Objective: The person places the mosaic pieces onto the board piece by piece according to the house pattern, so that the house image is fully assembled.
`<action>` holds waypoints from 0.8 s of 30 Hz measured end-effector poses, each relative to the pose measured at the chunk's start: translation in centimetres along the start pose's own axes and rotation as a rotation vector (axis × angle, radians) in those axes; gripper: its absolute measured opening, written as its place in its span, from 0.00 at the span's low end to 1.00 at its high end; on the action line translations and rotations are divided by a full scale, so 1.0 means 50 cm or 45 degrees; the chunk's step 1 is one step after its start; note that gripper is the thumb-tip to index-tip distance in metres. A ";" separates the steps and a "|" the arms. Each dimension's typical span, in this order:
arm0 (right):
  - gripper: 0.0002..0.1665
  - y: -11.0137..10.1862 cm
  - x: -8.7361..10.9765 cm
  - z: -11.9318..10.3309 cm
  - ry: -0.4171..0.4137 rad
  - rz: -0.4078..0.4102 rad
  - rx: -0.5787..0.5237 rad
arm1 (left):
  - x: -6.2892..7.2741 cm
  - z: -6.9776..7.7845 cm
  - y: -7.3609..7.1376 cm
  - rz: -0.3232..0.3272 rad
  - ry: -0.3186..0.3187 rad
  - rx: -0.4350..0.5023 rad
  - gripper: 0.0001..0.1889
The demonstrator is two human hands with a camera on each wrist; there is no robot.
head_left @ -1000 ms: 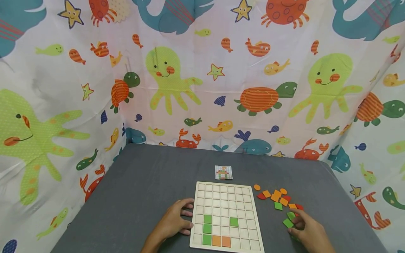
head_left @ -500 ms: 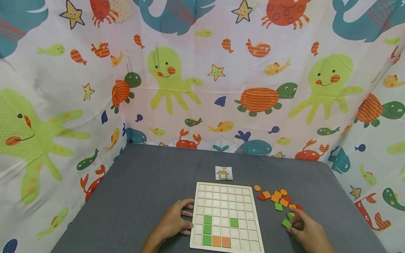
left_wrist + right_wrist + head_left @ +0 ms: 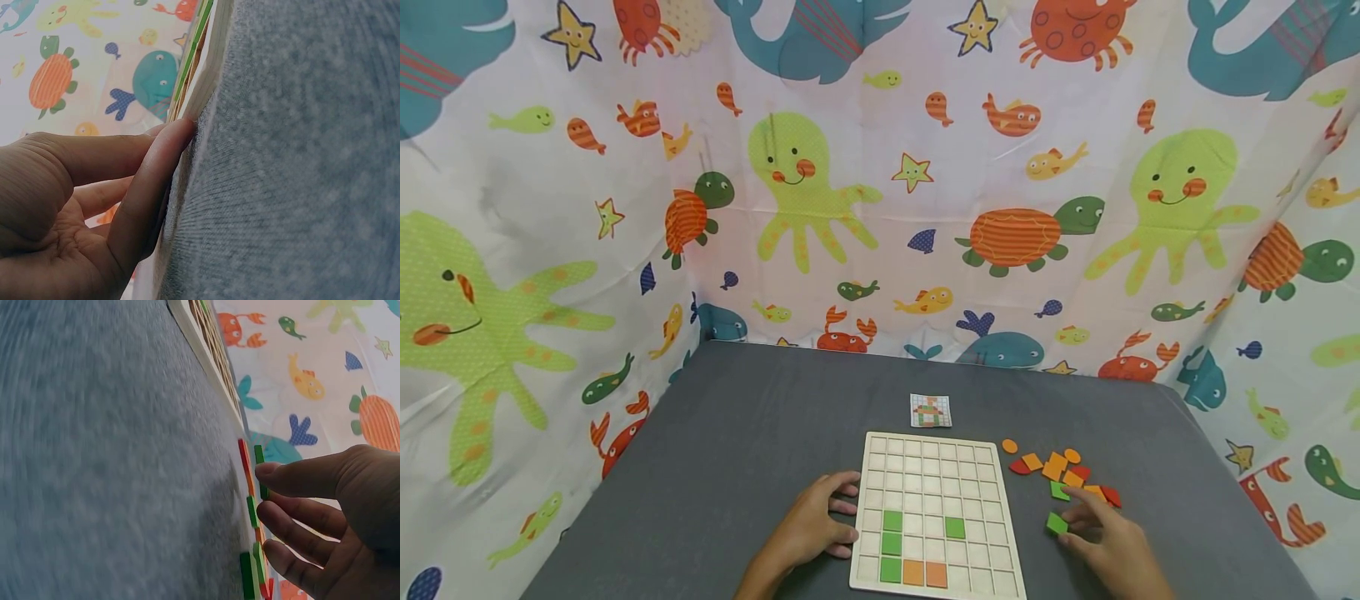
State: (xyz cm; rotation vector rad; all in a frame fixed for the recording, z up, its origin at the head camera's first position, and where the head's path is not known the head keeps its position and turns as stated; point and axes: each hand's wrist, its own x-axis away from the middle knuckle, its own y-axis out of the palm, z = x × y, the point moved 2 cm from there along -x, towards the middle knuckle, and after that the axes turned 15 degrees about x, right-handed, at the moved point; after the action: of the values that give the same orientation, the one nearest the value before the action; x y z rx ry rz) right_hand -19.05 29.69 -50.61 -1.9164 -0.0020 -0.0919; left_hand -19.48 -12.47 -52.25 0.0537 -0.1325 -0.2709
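Green and square, the flat tile (image 3: 1057, 523) sits on the grey table (image 3: 737, 433) just right of the wooden grid board (image 3: 934, 467), pinched by the right hand (image 3: 1108, 546) between thumb and fingertips. Left hand (image 3: 812, 525) rests with relaxed fingers against the board's left edge.

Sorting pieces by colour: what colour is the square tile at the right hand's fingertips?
Green. The tile at the right hand shows best in the head view.
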 end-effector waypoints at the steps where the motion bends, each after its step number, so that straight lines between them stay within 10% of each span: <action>1: 0.42 0.002 0.001 -0.004 -0.007 0.002 -0.012 | 0.000 0.000 0.000 -0.001 0.000 -0.004 0.44; 24: 0.39 0.036 0.011 -0.094 -0.184 -0.052 -0.198 | -0.002 -0.002 -0.002 -0.005 -0.008 -0.006 0.43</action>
State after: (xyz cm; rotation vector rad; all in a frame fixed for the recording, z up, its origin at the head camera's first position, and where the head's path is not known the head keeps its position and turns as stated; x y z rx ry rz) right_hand -18.73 24.62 -50.68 -2.0754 -0.1349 0.0196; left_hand -19.58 -12.54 -52.39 0.0487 -0.1380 -0.2749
